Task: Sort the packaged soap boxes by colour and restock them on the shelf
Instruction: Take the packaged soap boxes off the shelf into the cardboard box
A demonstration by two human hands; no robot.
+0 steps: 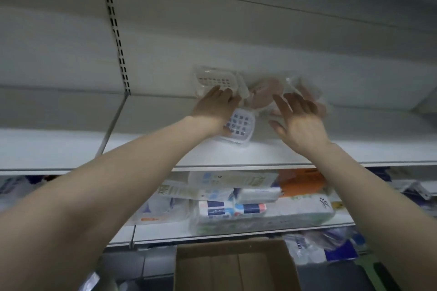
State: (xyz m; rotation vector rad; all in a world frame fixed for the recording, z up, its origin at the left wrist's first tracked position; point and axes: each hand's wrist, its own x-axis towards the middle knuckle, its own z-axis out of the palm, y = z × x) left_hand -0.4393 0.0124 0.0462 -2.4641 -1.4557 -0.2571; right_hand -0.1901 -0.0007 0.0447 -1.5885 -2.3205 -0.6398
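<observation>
The left hand lies flat, fingers straight, on the white soap boxes on the shelf. At its 3 o'clock sit the pink soap boxes. The right hand is wide open and holds nothing, just in front of them. I think each hand should gently push its own colour back and keep white and pink apart.

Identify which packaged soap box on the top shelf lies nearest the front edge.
The white grid-topped box beneath the left hand; the other white box and the pink boxes lie farther back.
</observation>
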